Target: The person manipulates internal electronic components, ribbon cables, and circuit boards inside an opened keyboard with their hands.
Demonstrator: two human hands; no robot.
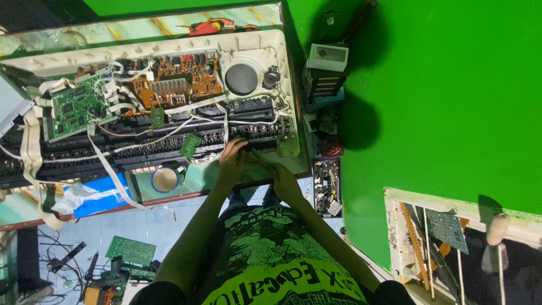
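Note:
An opened electronic keyboard (285,85) lies on a glass-topped table, its white casing showing the insides. My left hand (231,160) rests with bent fingers on the black key-contact strip (169,148) near the right end. My right hand (283,182) is just beside it at the casing's front edge and grips a thin tool (261,157) that points toward the left hand. A brown circuit board (178,85), a green circuit board (76,107), a round speaker (241,79) and white ribbon cables (104,164) sit inside. A small green board (190,146) hangs by the strip.
A blue-rimmed round cup (165,179) stands left of my left hand. A rack of small electronic parts (326,73) stands against the green wall (440,101). Another green board (131,249) and cables lie on the tiled floor. A white frame (398,237) is at lower right.

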